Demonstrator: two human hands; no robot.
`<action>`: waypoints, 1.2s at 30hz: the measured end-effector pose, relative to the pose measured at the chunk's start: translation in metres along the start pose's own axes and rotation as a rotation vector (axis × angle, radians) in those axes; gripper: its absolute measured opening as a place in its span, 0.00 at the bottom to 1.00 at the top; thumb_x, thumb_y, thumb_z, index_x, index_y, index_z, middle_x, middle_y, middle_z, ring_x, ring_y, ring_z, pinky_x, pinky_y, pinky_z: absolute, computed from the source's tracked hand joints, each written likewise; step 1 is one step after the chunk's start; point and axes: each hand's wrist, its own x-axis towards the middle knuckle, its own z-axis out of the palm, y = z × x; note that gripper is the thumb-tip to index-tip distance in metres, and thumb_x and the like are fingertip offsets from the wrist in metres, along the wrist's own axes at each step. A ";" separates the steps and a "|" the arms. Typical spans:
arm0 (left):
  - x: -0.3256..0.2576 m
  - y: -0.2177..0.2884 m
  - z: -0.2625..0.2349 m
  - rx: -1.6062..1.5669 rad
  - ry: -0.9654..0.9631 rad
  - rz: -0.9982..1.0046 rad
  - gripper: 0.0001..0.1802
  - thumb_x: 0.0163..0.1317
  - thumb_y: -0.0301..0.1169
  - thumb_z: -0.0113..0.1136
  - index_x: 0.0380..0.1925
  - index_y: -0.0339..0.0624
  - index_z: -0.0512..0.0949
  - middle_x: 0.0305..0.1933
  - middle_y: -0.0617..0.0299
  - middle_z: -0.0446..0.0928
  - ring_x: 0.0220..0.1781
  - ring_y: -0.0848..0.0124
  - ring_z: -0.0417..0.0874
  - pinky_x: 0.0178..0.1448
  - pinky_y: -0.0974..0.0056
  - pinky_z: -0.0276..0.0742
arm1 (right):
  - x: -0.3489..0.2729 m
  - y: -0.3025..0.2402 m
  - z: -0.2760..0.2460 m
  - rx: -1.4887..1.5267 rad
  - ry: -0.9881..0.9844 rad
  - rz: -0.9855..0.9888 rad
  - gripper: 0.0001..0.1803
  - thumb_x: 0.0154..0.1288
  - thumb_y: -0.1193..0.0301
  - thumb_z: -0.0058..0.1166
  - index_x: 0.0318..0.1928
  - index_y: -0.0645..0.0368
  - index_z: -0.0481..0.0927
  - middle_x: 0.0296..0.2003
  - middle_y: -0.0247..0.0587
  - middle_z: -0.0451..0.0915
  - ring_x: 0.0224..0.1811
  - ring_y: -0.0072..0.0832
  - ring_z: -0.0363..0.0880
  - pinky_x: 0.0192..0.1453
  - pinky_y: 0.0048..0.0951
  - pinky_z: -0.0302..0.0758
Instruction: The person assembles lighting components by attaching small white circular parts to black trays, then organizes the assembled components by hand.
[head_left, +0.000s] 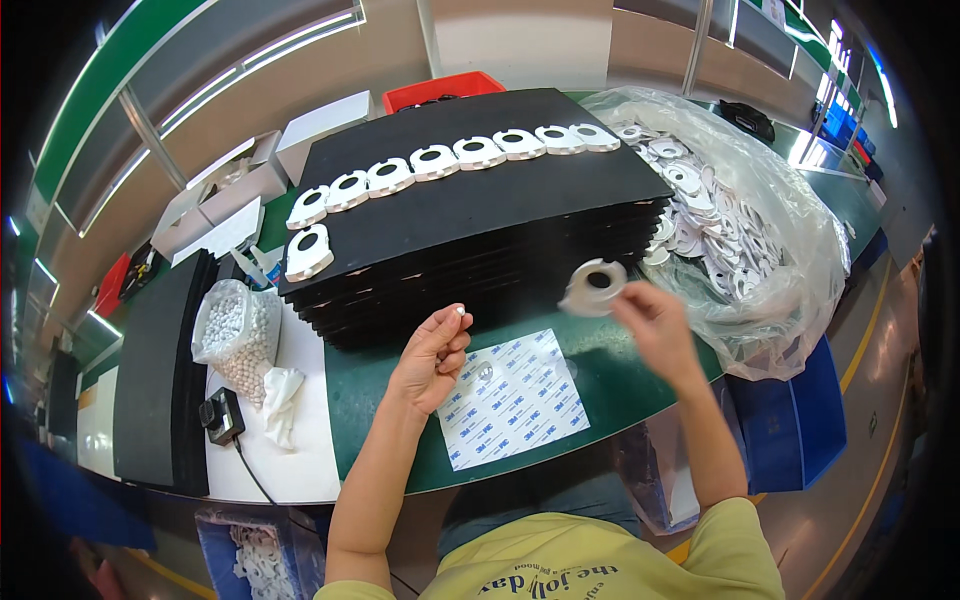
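Note:
My left hand [432, 362] is closed, with a small white bead-like piece [459, 310] pinched between thumb and forefinger. To the right, my right hand [657, 332] grips the edge of a white ring-shaped plastic part [579, 298] with a round hole, held up off the table. Below and between the hands lies a white sheet [515, 405] with blue print, a small round mark near its upper left. Behind them rises a tall stack of black boards [480, 222]. Several similar white parts [433, 161] stand in a row on it, and one more part [308, 254] sits at its front left corner.
A clear bag of white beads [238, 335] stands at left, near a crumpled white tissue [283, 405] and a small black device [221, 416] with a cable. At right, a large plastic bag [800, 235] holds many white parts. Blue bins [800, 420] sit below the table edge.

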 end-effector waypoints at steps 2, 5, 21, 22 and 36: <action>0.001 0.001 -0.001 0.003 -0.005 0.015 0.08 0.58 0.27 0.60 0.38 0.42 0.77 0.38 0.61 0.78 0.24 0.83 0.66 0.18 0.82 0.54 | -0.011 0.004 0.044 0.318 -0.161 0.082 0.08 0.60 0.75 0.53 0.38 0.67 0.76 0.30 0.33 0.78 0.32 0.17 0.75 0.36 0.23 0.73; 0.003 0.002 -0.003 -0.003 -0.001 0.045 0.08 0.58 0.26 0.60 0.38 0.42 0.77 0.38 0.61 0.78 0.24 0.83 0.66 0.18 0.81 0.54 | -0.019 0.003 0.083 0.371 -0.252 0.118 0.09 0.60 0.74 0.53 0.39 0.67 0.75 0.31 0.37 0.79 0.33 0.20 0.77 0.37 0.22 0.74; 0.003 0.005 -0.005 -0.050 -0.010 0.066 0.11 0.60 0.28 0.58 0.42 0.41 0.76 0.37 0.62 0.77 0.25 0.82 0.65 0.19 0.82 0.54 | -0.014 0.001 0.109 0.202 -0.121 -0.139 0.05 0.60 0.74 0.53 0.36 0.63 0.74 0.30 0.36 0.76 0.30 0.23 0.74 0.34 0.23 0.71; 0.003 0.005 -0.004 -0.051 -0.011 0.068 0.11 0.60 0.28 0.58 0.42 0.41 0.76 0.37 0.62 0.77 0.25 0.82 0.65 0.19 0.82 0.54 | -0.010 0.000 0.109 0.404 -0.055 -0.054 0.06 0.62 0.74 0.52 0.36 0.63 0.74 0.31 0.33 0.76 0.30 0.20 0.73 0.33 0.21 0.70; -0.005 0.004 0.004 0.094 -0.047 0.031 0.11 0.58 0.26 0.60 0.41 0.39 0.77 0.34 0.63 0.78 0.23 0.84 0.63 0.19 0.81 0.53 | 0.019 -0.029 0.118 0.619 -0.087 0.082 0.07 0.63 0.70 0.53 0.36 0.61 0.74 0.28 0.30 0.77 0.30 0.11 0.71 0.33 0.15 0.69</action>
